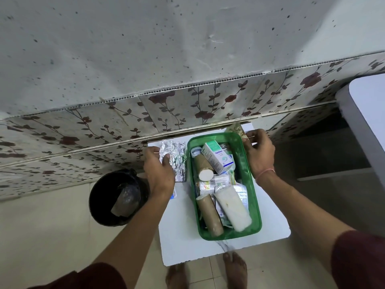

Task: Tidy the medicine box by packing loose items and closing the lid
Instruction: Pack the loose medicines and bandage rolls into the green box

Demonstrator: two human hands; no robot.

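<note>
A green plastic medicine box [255, 205] stands open on a small white table [183, 243]. Inside lie two brown bandage rolls [210, 215], a white gauze roll [232, 207], a white and teal carton [217, 156] and several sachets. Silver blister strips [177, 157] lie on the table left of the box. My left hand [159, 174] rests on those strips and pinches their near edge. My right hand [259, 153] is at the box's far right corner, holding a greenish sachet [236, 129] by its end. No lid is in view.
A black bin [116, 197] with a liner stands on the floor left of the table. A floral tiled wall [187, 105] runs just behind the table. A white piece of furniture [366, 122] stands at the right. My bare feet [235, 270] are at the table's front edge.
</note>
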